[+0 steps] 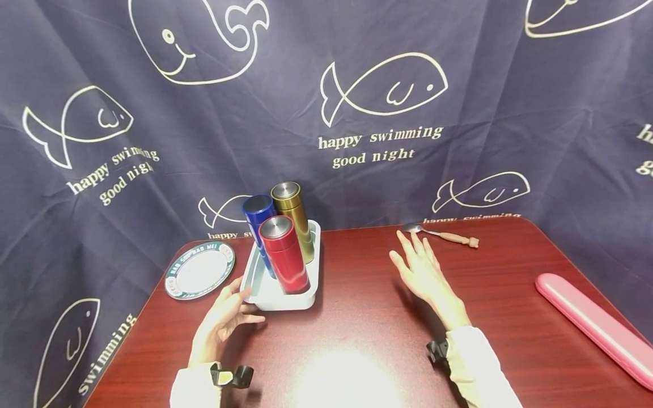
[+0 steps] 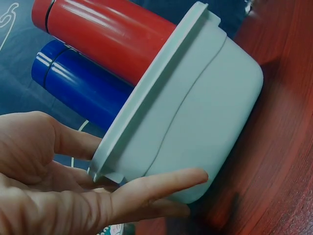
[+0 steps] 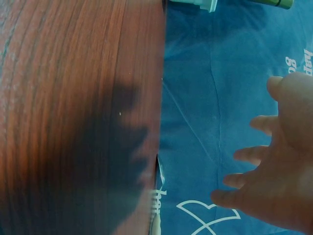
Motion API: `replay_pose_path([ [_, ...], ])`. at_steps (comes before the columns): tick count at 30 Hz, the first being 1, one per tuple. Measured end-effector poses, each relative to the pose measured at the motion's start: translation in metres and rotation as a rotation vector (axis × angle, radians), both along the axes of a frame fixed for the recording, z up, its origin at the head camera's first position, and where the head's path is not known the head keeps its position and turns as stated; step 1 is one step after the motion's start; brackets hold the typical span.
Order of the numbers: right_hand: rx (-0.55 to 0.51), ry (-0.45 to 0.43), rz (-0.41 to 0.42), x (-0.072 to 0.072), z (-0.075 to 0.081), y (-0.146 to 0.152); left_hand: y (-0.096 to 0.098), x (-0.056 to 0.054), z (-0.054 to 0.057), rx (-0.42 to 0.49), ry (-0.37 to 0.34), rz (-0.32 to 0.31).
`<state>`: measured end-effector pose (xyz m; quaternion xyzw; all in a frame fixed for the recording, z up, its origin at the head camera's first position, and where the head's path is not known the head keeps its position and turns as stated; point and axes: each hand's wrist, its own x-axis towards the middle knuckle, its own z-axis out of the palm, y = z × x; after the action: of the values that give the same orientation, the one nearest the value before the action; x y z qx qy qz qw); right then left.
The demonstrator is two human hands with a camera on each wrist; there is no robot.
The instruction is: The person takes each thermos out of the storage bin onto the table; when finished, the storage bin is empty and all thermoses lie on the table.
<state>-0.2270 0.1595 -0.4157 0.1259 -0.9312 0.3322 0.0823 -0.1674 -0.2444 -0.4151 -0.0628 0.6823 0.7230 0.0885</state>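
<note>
A pale plastic storage bin [image 1: 288, 303] stands on the table with a red flask [image 1: 287, 258], a blue flask [image 1: 259, 211] and a gold flask [image 1: 293, 211] upright in it. At the bin's near left corner, my left hand [image 1: 224, 320] grips the rim, one digit over the edge and other fingers along the outer wall [image 2: 195, 122]. My right hand [image 1: 423, 275] hovers above the table with its fingers spread and nothing in them. Beyond its fingertips lies a spoon [image 1: 449, 236] with a light handle.
A round plate [image 1: 200, 270] with a green patterned rim lies left of the bin. On the table's right side is a long pink case [image 1: 594, 326]. A dark curtain [image 1: 382, 187] with fish drawings hangs behind the table [image 1: 367, 306].
</note>
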Motion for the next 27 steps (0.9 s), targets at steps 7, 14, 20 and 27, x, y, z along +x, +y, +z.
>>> replay_pose_path([
  [7, -0.048, -0.021, 0.021, 0.000, -0.001, -0.001, -0.001, -0.001, -0.002, 0.032, 0.005, 0.023],
  [14, -0.280, -0.018, 0.062, -0.003, 0.001, -0.012, -0.002, -0.006, -0.002, 0.044, 0.018, -0.001],
  [20, -0.525, -0.057, 0.115, -0.004, -0.001, -0.036, -0.002, -0.007, 0.000, 0.040, 0.022, -0.002],
  [27, -0.663, -0.062, 0.182, -0.004, -0.002, -0.062, -0.001, -0.006, 0.000, 0.034, 0.020, 0.002],
])
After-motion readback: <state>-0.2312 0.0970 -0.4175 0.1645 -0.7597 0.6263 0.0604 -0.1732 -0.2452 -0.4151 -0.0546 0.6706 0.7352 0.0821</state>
